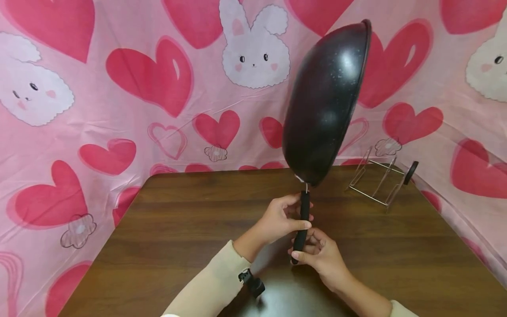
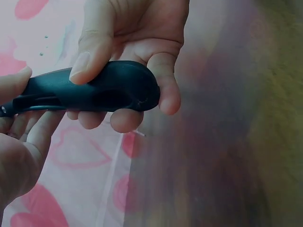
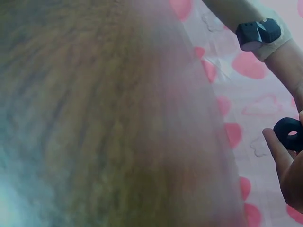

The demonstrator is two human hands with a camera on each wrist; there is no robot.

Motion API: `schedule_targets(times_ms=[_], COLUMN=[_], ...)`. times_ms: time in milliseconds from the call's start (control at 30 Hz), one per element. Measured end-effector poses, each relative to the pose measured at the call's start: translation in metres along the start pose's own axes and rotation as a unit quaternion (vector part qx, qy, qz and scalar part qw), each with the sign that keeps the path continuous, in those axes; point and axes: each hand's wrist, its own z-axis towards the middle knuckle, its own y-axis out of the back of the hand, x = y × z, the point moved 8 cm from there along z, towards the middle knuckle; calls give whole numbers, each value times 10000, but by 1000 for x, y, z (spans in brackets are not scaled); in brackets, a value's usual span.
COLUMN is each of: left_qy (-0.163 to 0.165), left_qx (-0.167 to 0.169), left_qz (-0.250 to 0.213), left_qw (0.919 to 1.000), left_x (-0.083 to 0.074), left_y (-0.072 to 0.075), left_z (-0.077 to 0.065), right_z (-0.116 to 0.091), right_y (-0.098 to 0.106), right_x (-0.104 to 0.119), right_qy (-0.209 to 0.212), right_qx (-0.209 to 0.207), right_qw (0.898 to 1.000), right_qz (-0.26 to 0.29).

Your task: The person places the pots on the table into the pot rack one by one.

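Observation:
A black wok (image 1: 322, 101) is raised above the table, its bowl upward and its dark outer side toward me. Its black handle (image 1: 301, 233) points down, with a hanging hole at the end that shows in the right wrist view. My left hand (image 1: 283, 220) grips the handle's upper part, near the bowl. Lower down, my right hand (image 1: 322, 257) pinches the handle's end between thumb and fingers. In the left wrist view both hands are on the handle (image 2: 118, 85), the thumb of the right hand (image 2: 137, 33) pressing along its top. The wok's inside is hidden.
A wire rack (image 1: 374, 185) with a black round knob stands at the right rear of the brown wooden table (image 1: 178, 211). Behind the table hangs a pink cloth (image 1: 119, 101) with hearts and rabbits. A black strapped device (image 1: 252, 284) is on the left wrist.

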Motion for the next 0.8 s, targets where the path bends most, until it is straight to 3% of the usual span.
schedule_targets(times_ms=[200, 433, 800], left_qy=[415, 528, 899], left_qx=[267, 575, 389], left_qz=[-173, -95, -525], left_qw=[9986, 9969, 9938], left_x=[3, 5, 19], left_y=[-19, -43, -75], left_z=[22, 52, 93], right_z=[-1, -2, 0], right_y=[19, 43, 82], right_x=[4, 14, 28], right_qy=[104, 483, 719], right_qx=[-375, -1002, -1802], right_qw=[9991, 9934, 9800], right_qz=[152, 268, 435])
